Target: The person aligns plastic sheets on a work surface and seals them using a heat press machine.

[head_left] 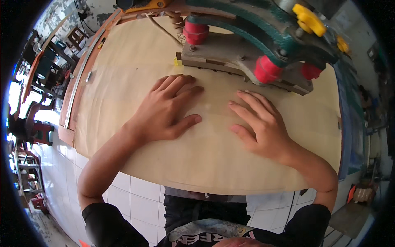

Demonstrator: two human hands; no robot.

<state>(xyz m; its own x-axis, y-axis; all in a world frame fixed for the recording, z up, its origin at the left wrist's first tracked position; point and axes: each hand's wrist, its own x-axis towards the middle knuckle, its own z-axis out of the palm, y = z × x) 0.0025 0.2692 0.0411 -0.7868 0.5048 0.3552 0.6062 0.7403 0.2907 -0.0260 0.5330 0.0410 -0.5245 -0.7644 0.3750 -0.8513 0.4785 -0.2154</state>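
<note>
The setting is a workshop. A heavy green-framed machine point(263, 24) with red rollers point(267, 69), a yellow knob point(309, 19), a coil spring and a grey metal base plate stands at the far side of the desk point(68, 131). A large thin sheet of pale wood veneer point(205, 164) covers the desk surface and extends under the machine. A long metal straightedge point(80, 78) lies along the left edge of the desk. The floor is white tile point(135, 197). Wooden chairs and stools point(76, 37) stand to the left, near a stained, peeling wall.
</note>
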